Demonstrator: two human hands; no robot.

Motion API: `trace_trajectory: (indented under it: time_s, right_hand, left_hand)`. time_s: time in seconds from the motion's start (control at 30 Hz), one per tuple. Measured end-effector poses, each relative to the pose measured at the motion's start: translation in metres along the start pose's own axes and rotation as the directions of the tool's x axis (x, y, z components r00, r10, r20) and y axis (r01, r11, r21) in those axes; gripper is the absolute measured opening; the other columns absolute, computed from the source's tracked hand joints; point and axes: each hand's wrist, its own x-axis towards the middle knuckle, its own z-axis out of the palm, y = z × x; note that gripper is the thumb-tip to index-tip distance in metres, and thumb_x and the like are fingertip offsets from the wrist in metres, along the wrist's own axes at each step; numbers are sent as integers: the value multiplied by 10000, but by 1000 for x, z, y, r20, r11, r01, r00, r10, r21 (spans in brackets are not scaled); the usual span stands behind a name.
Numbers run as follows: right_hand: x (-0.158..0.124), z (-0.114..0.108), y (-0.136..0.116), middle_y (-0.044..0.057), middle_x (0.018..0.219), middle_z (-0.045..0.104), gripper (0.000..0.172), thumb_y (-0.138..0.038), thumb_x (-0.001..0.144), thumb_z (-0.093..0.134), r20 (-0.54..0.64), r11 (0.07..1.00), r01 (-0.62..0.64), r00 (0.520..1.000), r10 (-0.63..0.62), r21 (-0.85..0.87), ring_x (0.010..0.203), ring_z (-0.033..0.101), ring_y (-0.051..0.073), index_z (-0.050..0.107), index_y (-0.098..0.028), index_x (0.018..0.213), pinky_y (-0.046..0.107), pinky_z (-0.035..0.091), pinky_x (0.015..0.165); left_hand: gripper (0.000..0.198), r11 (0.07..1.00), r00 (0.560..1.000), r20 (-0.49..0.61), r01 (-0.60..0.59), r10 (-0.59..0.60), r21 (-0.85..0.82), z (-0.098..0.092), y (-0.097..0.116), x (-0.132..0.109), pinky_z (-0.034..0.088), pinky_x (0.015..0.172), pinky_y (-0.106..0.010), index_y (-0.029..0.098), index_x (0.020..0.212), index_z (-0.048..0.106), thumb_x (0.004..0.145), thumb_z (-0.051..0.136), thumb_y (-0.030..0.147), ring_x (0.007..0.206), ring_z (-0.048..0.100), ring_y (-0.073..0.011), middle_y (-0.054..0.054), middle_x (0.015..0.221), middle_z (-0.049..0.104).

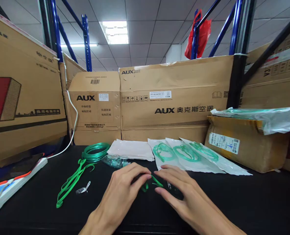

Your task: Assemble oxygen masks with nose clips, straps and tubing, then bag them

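My left hand (125, 184) is closed, thumb and forefinger pinching a thin green strap (157, 182) just above the black table. My right hand (181, 186) faces it with thumb and fingers apart, close to the strap's free end. Part of the strap hangs behind my left fingertips. A small pale piece (169, 185) shows behind the right hand, too hidden to name. To the left lie a bunch of green straps (70, 186) and a small clear plastic piece (83, 189). Beyond them sit a coil of green tubing (95, 152) and clear plastic parts (115, 161).
White packets (131, 149) and three packs with green tubing, one the middle pack (187, 153), lie along the back. A cardboard box (248, 147) carrying another packet (257, 114) stands right. Large cartons (174, 98) wall the back. A power strip (17, 182) runs along the left.
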Motion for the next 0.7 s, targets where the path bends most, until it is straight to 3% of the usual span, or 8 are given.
trace_trajectory:
  time_s: [0.1, 0.23, 0.4, 0.47, 0.6, 0.7]
  right_hand:
    - [8, 2, -6, 59, 1111, 753, 144, -298, 986, 632, 65, 997, 32, 997, -36, 64, 1219, 617, 278, 764, -244, 1012, 462, 474, 1079]
    - [7, -8, -1, 31, 968, 747, 153, -286, 975, 646, 102, 993, 2, 995, -14, 118, 1187, 611, 275, 744, -241, 866, 411, 471, 1029]
    - [-1, -17, 6, 40, 958, 701, 208, -295, 1026, 559, 92, 993, 4, 996, -15, 117, 1003, 630, 239, 728, -234, 921, 365, 499, 879]
    - [-3, -15, 6, 37, 988, 689, 183, -294, 1032, 557, 90, 995, 0, 996, -9, 95, 995, 620, 232, 731, -248, 995, 369, 492, 863]
    - [-4, -5, 1, 23, 961, 697, 151, -256, 1020, 590, 99, 999, 42, 994, -44, 21, 969, 611, 233, 739, -265, 1037, 401, 474, 886]
    - [0, -1, -4, 28, 914, 705, 149, -248, 1012, 603, 129, 999, 40, 991, -39, 0, 920, 623, 237, 752, -246, 1001, 396, 481, 833]
  left_hand:
    - [121, 1000, 1000, 11, 15, -15, 4, 0, -3, -3, 505, 832, -270, 257, 1008, 711, 987, 632, 167, 909, 701, -164, 26, 999, 750]
    - [107, 996, 998, 46, 44, -48, 80, -7, -11, -6, 486, 850, -301, 259, 979, 688, 1006, 606, 197, 943, 679, -175, 35, 1004, 734]
    - [131, 974, 985, 108, 111, -135, 197, -14, -17, -10, 483, 850, -327, 275, 985, 704, 1015, 590, 219, 974, 661, -191, 42, 1011, 733]
    - [129, 973, 982, 124, 119, -145, 200, -12, -17, -11, 474, 926, -343, 295, 1079, 712, 1007, 615, 251, 1054, 648, -196, 39, 1092, 734]
    - [377, 996, 981, 189, 29, -45, 84, -3, -10, -12, 420, 1055, -356, 336, 1349, 624, 976, 671, 313, 1215, 581, -200, 23, 1293, 689]
    - [285, 999, 977, 214, -19, 10, 43, 3, -5, -13, 452, 952, -347, 356, 1250, 704, 1005, 624, 235, 1058, 632, -189, 41, 1118, 752]
